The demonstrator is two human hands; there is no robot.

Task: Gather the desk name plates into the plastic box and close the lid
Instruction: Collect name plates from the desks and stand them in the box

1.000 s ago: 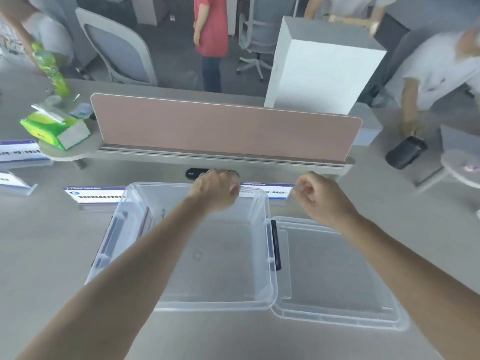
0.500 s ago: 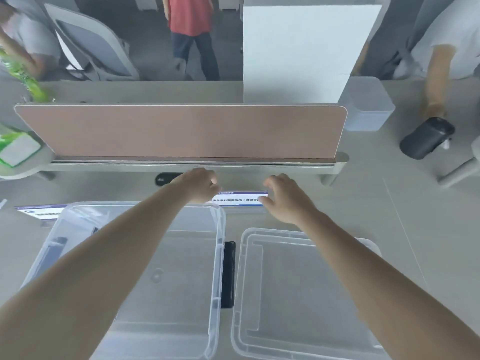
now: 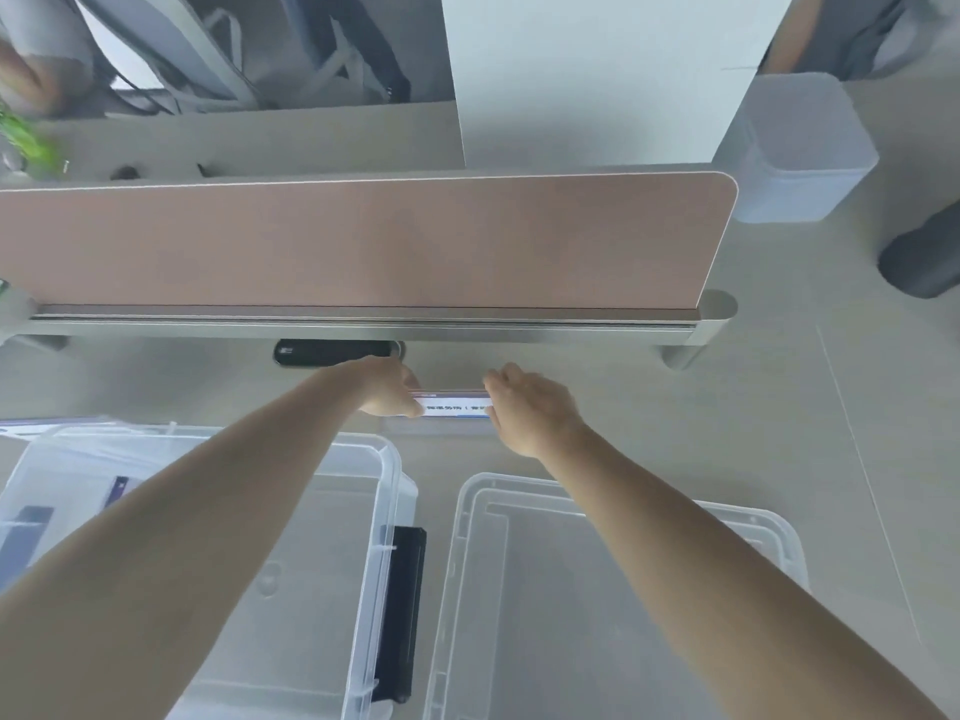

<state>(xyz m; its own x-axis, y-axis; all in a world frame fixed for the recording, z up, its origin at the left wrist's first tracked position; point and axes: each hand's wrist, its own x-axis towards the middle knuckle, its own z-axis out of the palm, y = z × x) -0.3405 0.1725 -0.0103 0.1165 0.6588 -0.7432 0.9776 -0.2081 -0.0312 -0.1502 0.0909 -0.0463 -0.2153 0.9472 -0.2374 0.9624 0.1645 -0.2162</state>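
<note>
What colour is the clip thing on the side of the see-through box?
Black. The latch on the plastic box shows clearly in the head view.

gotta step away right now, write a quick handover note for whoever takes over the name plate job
Left hand and right hand: each grips one end of a name plate on the desk, behind the box.
Plastic box: open, near left; something dark lies at its left end, too unclear to name.
Lid: off, lying right of the box.
Left: put this plate in, check the far left for another, close the lid.
</note>
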